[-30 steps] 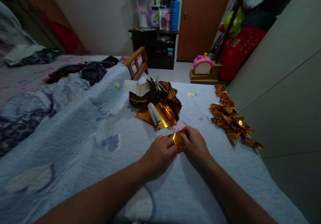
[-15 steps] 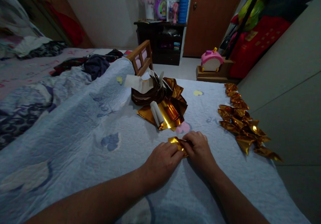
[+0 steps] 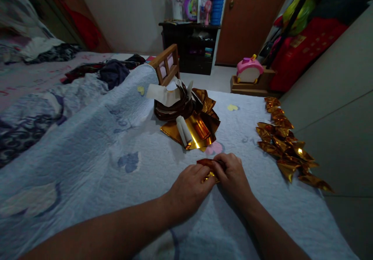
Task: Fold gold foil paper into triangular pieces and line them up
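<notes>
Between my hands, on the pale blue quilt, lies a small folded piece of gold foil paper. My left hand is closed on its left side, thumb and fingers pressing the foil. Opposite, my right hand pinches the other end, fingertips bent over it. Parts of the foil are hidden under the fingers. Just beyond sits a loose pile of gold foil sheets, some curled, with a white-backed roll on top. Folded gold foil pieces lie in a heap along the right edge of the quilt.
A wooden bed rail or chair back stands behind the foil pile. Rumpled clothes lie on the left. Past the bed are a dark cabinet, a pink toy case and a brown door. A pale wall panel borders the right.
The foil's upper edge now shows darker and folded over, with a gold part showing lower between my hands. Both hands stay nearly in place; the view has shifted slightly.
</notes>
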### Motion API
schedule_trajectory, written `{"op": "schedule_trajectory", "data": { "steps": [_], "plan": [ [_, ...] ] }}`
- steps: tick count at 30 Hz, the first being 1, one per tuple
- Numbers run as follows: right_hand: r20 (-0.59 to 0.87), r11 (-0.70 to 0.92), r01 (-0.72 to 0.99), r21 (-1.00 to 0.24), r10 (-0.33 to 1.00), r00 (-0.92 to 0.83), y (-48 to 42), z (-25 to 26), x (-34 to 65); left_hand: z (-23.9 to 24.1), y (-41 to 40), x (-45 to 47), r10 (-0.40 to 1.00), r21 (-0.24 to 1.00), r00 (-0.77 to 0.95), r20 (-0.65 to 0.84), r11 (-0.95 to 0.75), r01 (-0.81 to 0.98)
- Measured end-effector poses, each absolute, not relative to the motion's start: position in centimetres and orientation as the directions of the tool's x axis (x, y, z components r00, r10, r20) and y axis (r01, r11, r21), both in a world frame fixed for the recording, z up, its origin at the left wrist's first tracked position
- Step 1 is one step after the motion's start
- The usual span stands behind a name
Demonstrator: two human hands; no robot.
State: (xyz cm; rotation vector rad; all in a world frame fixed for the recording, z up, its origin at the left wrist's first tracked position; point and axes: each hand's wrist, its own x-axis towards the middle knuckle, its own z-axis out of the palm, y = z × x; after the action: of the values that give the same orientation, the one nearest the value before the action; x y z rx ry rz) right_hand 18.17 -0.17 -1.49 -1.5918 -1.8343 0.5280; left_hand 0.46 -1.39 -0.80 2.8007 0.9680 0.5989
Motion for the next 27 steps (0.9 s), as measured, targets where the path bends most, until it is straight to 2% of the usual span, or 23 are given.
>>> {"op": "schedule_trajectory", "data": {
  "steps": [6, 11, 27],
  "plan": [
    [0.214, 0.18, 0.782, -0.596, 0.975, -0.062, 0.14, -1.55, 17.93, -1.01, -1.55, 0.38, 0.626, 0.244, 0.716, 0.309, -0.78, 0.576],
    [0.246, 0.212, 0.812, -0.544, 0.965, -0.088, 0.15, -1.63, 17.85, -1.0, -1.68, 0.33, 0.615, 0.233, 0.701, 0.362, -0.788, 0.571],
    [0.255, 0.205, 0.841, -0.501, 0.963, -0.083, 0.34, -1.84, 17.71, -0.49, -1.56, 0.29, 0.638, 0.268, 0.69, 0.343, -0.77, 0.579]
  ]
}}
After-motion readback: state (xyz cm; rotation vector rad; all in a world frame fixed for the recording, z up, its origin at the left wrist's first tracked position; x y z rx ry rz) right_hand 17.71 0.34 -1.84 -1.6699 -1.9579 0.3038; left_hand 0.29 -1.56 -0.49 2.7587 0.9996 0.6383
